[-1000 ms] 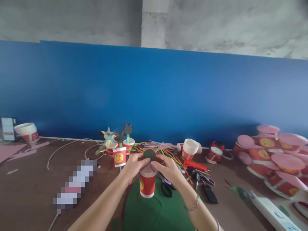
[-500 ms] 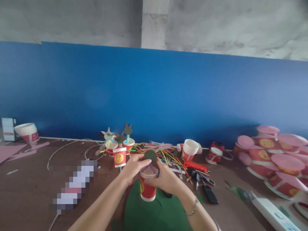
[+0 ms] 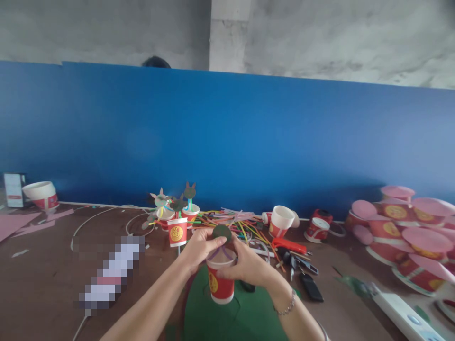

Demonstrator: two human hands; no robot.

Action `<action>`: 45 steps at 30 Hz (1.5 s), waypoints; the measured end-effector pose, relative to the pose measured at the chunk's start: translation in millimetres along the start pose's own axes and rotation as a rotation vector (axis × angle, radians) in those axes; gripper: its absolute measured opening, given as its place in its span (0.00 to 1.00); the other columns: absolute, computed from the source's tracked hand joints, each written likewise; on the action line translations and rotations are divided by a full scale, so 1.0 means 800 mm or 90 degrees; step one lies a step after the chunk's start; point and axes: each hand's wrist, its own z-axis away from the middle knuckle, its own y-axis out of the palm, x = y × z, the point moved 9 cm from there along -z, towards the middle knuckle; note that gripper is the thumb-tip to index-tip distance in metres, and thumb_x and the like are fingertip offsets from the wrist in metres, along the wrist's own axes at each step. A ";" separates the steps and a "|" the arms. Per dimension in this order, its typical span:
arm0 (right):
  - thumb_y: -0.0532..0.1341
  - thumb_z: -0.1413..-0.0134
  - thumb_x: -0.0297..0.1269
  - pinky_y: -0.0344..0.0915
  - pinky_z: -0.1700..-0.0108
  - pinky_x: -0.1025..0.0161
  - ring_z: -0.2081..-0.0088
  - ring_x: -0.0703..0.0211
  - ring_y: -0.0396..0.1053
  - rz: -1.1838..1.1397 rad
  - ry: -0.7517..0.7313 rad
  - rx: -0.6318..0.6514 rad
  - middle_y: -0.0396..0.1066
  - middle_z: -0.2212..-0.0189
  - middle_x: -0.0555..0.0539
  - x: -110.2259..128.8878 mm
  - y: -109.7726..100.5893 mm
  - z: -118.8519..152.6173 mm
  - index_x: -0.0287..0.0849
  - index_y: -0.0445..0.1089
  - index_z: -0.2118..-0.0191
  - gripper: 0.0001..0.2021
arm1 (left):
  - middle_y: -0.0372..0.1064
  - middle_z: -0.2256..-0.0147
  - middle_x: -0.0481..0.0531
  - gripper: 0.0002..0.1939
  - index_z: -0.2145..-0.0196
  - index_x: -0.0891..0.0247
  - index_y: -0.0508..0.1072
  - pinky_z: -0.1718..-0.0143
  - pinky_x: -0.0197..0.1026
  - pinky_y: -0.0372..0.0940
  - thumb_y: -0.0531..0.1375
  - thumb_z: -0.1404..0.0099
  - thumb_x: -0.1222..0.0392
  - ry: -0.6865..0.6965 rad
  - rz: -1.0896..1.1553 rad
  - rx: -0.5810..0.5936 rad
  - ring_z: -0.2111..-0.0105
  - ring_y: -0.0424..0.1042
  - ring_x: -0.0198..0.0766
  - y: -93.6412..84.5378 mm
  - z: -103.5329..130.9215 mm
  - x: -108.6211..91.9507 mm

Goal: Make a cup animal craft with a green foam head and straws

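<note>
A red paper cup (image 3: pixel 222 286) with a yellow emblem and a white rim is held, slightly tilted, in front of me. A dark green paper disc (image 3: pixel 222 231) stands above its mouth on purple strips (image 3: pixel 223 252) that run down into the cup. My left hand (image 3: pixel 199 248) pinches at the disc's lower left edge, its thumb on the front. My right hand (image 3: pixel 251 264) grips the cup, thumb across its front below the rim; its other fingers reach up behind, near the disc, partly hidden. A green mat (image 3: pixel 227 324) lies beneath.
Several cups with animal-head cutouts (image 3: pixel 189 191) stand behind left, near a heap of coloured strips (image 3: pixel 231 217). To the right are a red-orange tool (image 3: pixel 289 245), keys (image 3: pixel 292 265), a glue gun (image 3: pixel 401 310) and cups with pink discs (image 3: pixel 426 240). A blue partition (image 3: pixel 227 137) stands behind.
The cup's base has shifted slightly down and right, tilting the cup a little. The disc has dropped slightly. The top of a person's head now shows above the partition.
</note>
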 end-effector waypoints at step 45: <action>0.68 0.65 0.30 0.67 0.54 0.57 0.54 0.52 0.68 -0.040 0.000 0.001 0.69 0.54 0.46 0.003 -0.001 0.002 0.44 0.58 0.47 0.34 | 0.75 0.72 0.52 0.11 0.71 0.67 0.76 0.68 0.37 0.63 0.63 0.46 0.55 0.141 -0.263 -0.010 0.70 0.71 0.40 0.004 0.005 -0.032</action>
